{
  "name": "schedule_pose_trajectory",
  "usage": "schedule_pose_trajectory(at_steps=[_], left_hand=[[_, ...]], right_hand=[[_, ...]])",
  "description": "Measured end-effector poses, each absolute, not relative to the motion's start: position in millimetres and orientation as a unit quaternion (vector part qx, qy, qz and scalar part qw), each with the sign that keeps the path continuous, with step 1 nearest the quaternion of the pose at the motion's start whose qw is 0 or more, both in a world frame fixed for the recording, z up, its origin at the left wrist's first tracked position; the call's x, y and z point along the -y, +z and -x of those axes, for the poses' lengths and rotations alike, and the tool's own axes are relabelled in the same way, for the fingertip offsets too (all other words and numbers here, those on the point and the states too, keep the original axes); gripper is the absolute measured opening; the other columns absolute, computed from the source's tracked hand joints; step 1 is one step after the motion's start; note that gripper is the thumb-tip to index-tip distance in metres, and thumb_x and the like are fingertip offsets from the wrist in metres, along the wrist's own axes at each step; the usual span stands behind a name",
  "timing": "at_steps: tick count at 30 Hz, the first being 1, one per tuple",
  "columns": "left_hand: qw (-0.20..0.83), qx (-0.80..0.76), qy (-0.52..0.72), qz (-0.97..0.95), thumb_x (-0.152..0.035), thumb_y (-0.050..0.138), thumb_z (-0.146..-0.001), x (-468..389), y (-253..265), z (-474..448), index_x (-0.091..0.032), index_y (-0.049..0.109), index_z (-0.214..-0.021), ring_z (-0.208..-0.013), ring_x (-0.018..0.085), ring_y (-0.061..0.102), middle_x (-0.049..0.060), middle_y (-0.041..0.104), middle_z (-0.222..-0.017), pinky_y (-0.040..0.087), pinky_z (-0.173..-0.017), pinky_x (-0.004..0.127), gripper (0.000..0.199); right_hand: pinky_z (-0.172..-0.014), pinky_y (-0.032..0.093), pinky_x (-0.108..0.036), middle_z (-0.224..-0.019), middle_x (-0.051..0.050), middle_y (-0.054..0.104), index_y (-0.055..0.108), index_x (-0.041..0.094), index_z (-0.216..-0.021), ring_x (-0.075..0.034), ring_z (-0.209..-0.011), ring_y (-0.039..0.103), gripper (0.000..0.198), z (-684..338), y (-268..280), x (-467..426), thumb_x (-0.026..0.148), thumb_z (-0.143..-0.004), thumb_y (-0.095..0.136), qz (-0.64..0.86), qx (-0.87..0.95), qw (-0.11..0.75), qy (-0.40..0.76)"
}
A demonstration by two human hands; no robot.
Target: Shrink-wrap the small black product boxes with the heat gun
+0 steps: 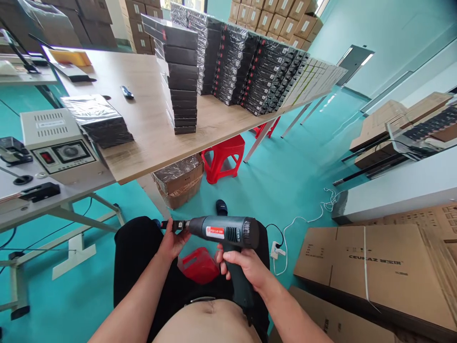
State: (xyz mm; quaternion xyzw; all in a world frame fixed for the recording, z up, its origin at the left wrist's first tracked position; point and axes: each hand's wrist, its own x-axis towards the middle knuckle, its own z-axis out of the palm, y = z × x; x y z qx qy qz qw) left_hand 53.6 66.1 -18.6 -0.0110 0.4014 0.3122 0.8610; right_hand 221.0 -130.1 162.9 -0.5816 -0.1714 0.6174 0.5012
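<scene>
My right hand point(243, 267) is wrapped round the grip of a dark green heat gun point(224, 230), whose nozzle points left. In front of that nozzle, my left hand point(174, 243) pinches a small black box point(174, 225) with a pale label on it. The box's far side is hidden from me, and I cannot tell whether the nozzle touches it. Both hands are above my lap, with a red plastic stool point(200, 266) beneath them.
A wooden table point(150, 152) carries tall stacks of film-wrapped black boxes point(232, 62) and a leaning stack point(182, 81). At left sits a control unit point(64, 145). Cartons point(357, 262) stand on my right, near a white power cord point(300, 219). Another red stool point(224, 157) is under the table.
</scene>
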Motion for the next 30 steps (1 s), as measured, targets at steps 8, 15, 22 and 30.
schedule_pose_trajectory(at_steps=[8,15,22,30], left_hand=[[0.860,-0.404,0.311,0.026,-0.043,0.061,-0.085,-68,-23,-52,-0.018,0.053,-0.090,-0.081,0.024,0.068,0.010,0.062,-0.091,0.061,-0.065,0.039,0.027],[0.850,-0.411,0.324,0.062,-0.039,0.062,-0.083,-66,-9,-53,-0.018,0.053,-0.092,-0.093,0.028,0.067,0.011,0.062,-0.098,0.060,-0.072,0.046,0.025],[0.859,-0.383,0.331,0.071,-0.039,0.060,-0.082,-66,-2,-51,-0.016,0.055,-0.085,-0.101,0.033,0.064,0.014,0.063,-0.099,0.059,-0.076,0.048,0.025],[0.868,-0.371,0.325,0.047,-0.039,0.061,-0.081,-66,-9,-50,-0.018,0.053,-0.082,-0.098,0.030,0.065,0.011,0.064,-0.099,0.057,-0.080,0.051,0.022]], right_hand=[[-0.052,0.049,-0.026,-0.078,-0.007,0.069,0.068,0.011,-0.095,-0.014,-0.059,0.062,0.029,-222,165,128,0.029,-0.072,0.065,0.594,0.177,0.478,0.622],[-0.052,0.049,-0.026,-0.078,-0.006,0.069,0.066,0.012,-0.099,-0.015,-0.059,0.061,0.034,-222,155,125,0.033,-0.072,0.069,0.620,0.123,0.525,0.570],[-0.050,0.045,-0.021,-0.082,-0.005,0.067,0.066,0.014,-0.099,-0.013,-0.063,0.061,0.028,-245,150,155,0.030,-0.076,0.062,0.554,0.024,0.581,0.596],[-0.051,0.045,-0.022,-0.083,-0.007,0.067,0.065,0.013,-0.100,-0.013,-0.062,0.060,0.029,-241,144,156,0.029,-0.076,0.061,0.528,0.020,0.591,0.610]])
